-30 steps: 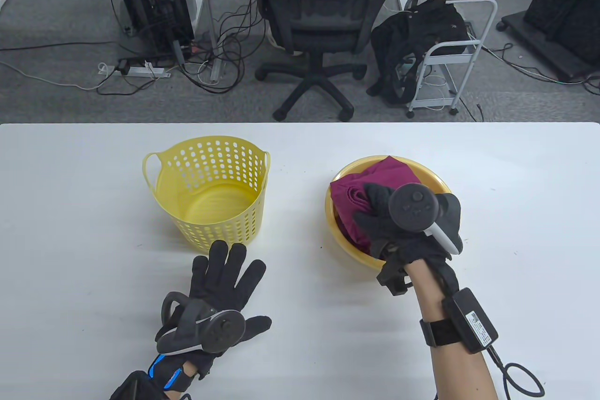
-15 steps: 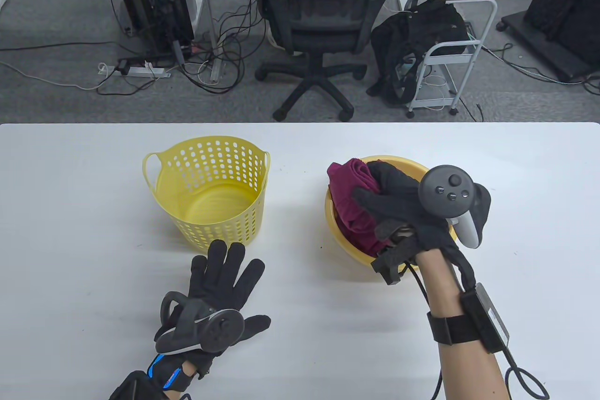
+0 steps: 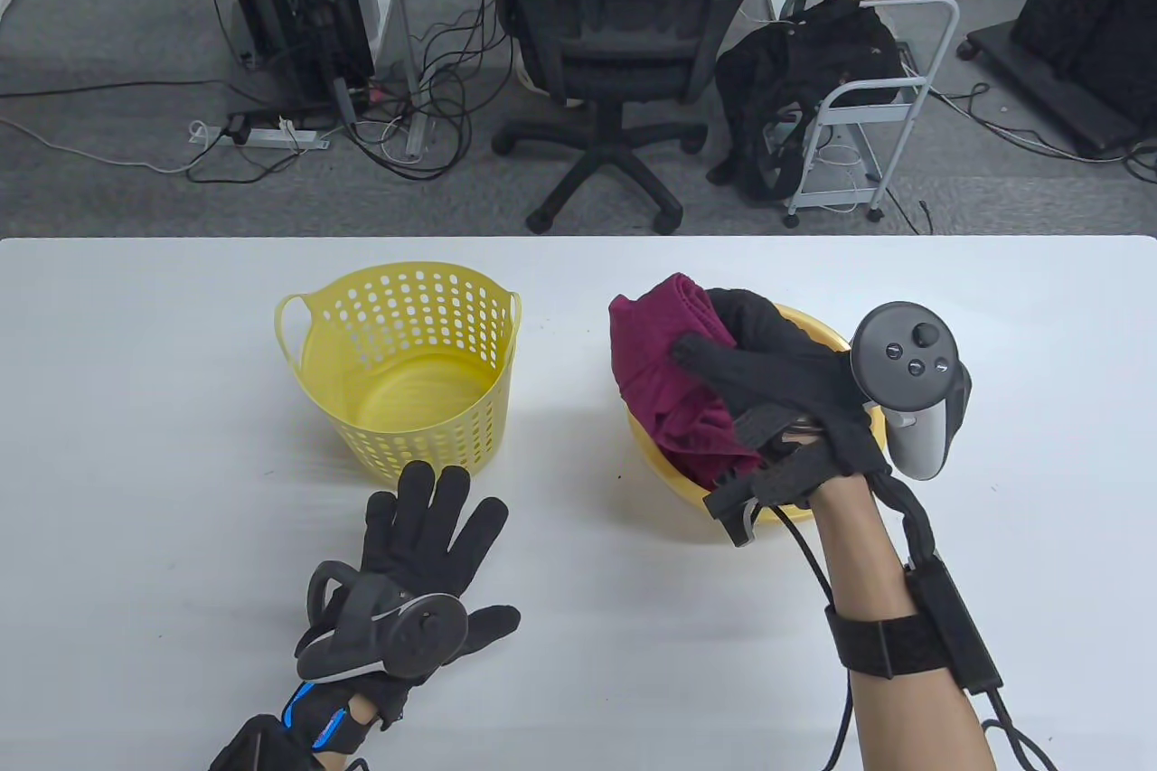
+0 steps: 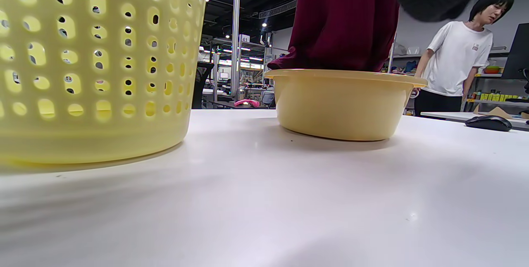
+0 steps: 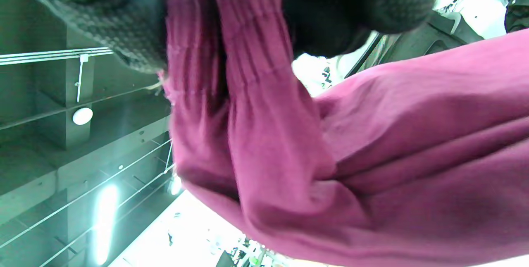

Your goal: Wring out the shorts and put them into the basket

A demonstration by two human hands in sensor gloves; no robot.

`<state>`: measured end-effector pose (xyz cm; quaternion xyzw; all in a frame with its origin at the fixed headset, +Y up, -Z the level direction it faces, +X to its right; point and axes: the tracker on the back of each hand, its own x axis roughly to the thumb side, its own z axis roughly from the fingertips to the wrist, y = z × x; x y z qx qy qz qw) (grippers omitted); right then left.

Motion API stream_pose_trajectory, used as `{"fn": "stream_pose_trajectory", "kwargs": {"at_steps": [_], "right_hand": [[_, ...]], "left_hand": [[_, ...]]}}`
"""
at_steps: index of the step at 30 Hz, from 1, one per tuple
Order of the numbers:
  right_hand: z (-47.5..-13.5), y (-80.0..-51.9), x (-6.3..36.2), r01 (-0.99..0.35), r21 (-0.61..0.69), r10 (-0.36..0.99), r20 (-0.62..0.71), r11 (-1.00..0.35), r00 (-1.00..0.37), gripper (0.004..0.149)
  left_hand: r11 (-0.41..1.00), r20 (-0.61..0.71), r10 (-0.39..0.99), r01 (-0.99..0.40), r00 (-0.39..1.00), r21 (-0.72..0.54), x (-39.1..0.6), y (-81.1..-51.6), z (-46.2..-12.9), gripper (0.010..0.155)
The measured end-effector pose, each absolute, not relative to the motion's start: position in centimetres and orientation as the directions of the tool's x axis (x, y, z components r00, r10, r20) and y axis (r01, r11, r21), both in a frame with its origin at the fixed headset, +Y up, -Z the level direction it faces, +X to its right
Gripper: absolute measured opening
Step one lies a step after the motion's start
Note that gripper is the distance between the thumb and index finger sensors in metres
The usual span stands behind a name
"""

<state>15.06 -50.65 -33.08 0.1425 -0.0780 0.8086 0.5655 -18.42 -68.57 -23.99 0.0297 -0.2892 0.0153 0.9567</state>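
The maroon shorts (image 3: 664, 373) are bunched in my right hand (image 3: 723, 337), whose fingers and thumb curl round the cloth above the yellow basin (image 3: 818, 324). Part of the cloth still hangs into the basin, as the left wrist view shows with the shorts (image 4: 341, 19) above the basin (image 4: 343, 106). In the right wrist view the shorts (image 5: 372, 155) fill the frame under my gloved fingers (image 5: 103, 23). The perforated yellow basket (image 3: 402, 369) stands left of the basin. My left hand (image 3: 434, 509) lies flat on the table in front of the basket, fingers spread, holding nothing.
The white table (image 3: 994, 446) carries only the basket and basin. Beyond its far edge are an office chair (image 3: 624, 39), cables and a small cart (image 3: 868, 111). A person in a white shirt (image 4: 458, 56) stands behind, seen in the left wrist view, with a computer mouse (image 4: 487, 123) nearby.
My right hand has closed on the shorts and lifted them up and to the left out of the basin, rolling the wrist outward. The left hand has stayed still.
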Motion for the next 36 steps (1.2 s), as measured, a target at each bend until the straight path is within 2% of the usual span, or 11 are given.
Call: {"fn": "stream_pose_trajectory", "kwargs": {"at_steps": [15,28,36], "right_hand": [[-32.4,-48.0,14.2,-0.987,0.102,0.948,0.305,-0.125,-0.089,0.066],[-32.1,-46.5,13.4,-0.991,0.134,0.958,0.286,-0.018,0.022,0.065],[-31.8,-45.5,12.3,-0.977,0.202,0.953,0.276,0.071,0.126,0.065]], "left_hand": [[0.998,0.552,0.018,-0.052,0.834,0.046,-18.6,-68.5,-24.0,0.097],[0.997,0.551,0.023,-0.058,0.834,0.047,-18.7,-68.3,-24.1,0.097],[0.997,0.544,0.019,-0.054,0.839,0.048,-18.7,-68.3,-24.1,0.097]]}}
